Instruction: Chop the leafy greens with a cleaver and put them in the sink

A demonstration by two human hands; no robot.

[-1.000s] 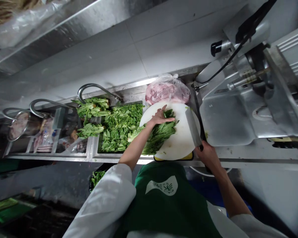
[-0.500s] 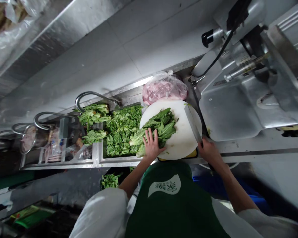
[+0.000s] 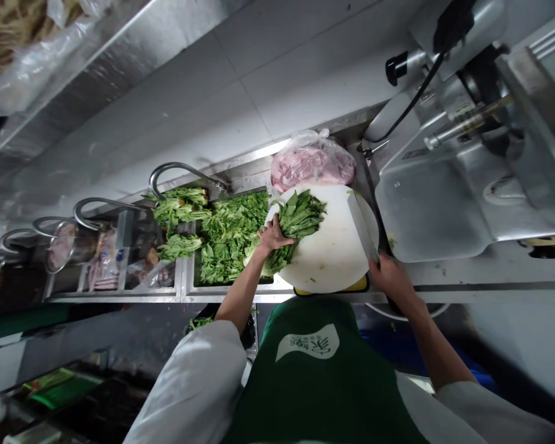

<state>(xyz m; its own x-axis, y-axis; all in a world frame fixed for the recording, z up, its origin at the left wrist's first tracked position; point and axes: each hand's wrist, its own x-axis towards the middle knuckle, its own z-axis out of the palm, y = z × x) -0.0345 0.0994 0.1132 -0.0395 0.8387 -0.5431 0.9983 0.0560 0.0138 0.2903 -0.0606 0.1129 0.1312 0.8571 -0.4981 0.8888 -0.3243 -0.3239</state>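
My left hand (image 3: 272,237) is closed over a bunch of long-leaf lettuce (image 3: 301,213), its thumb stretched to the right across the leaves. The leafy ends lie on the left part of a round white cutting board (image 3: 337,259), while the stem ends stick out past its left edge. In my right hand (image 3: 391,277) is the handle of a kitchen knife (image 3: 363,228). The wide blade rests along the right side of the board, pointing away from me.
Left of the board, a sink (image 3: 229,290) holds chopped greens (image 3: 234,234), with more lettuce bunches (image 3: 180,206) beside it. Bagged raw meat (image 3: 312,161) lies behind the board. To the right stands a metal slicing machine (image 3: 437,191). Curved faucets (image 3: 178,165) line the wall.
My left hand has gone from lying spread on the lettuce to gripping it, and the bunch has shifted left and been drawn together. The knife and my right hand have stayed on the board's right side.
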